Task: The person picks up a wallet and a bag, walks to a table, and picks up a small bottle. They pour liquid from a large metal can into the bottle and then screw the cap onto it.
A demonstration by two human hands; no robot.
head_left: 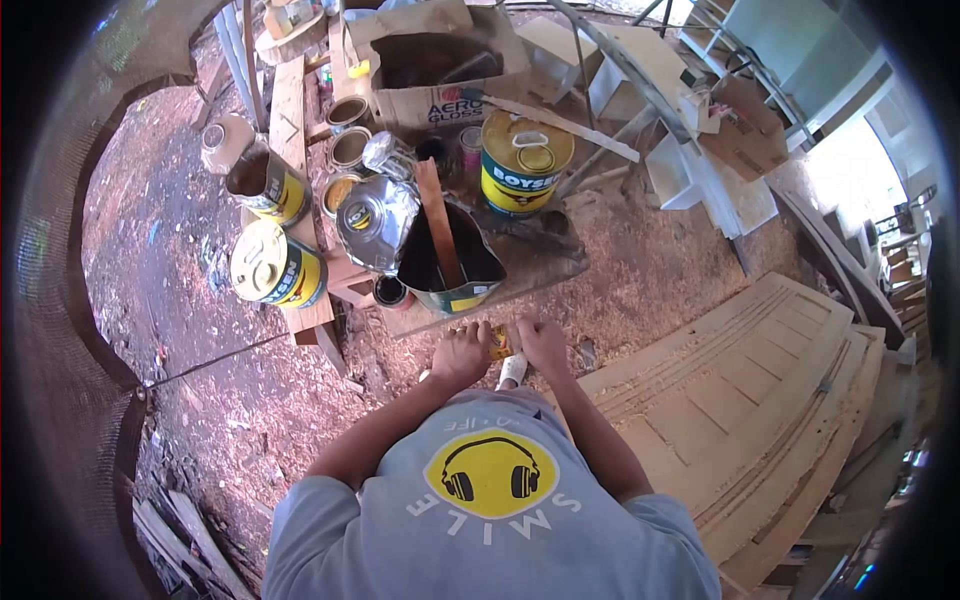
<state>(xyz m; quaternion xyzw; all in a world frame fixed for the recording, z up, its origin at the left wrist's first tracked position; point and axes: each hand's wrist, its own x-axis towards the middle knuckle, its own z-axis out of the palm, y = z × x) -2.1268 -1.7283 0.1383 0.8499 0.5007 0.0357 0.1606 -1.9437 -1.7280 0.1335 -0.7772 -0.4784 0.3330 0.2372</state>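
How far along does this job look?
Done: the front can is open, a wooden stick in it. In hand: left hand and right hand hold a small yellow item. Left, probably: the grooved panels, which look bare.

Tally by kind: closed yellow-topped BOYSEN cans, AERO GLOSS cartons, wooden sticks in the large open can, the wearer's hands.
Yellow-topped BOYSEN cans, left and right: 2
AERO GLOSS carton: 1
Wooden stick in large open can: 1
Hands, left and right: 2
Total: 6
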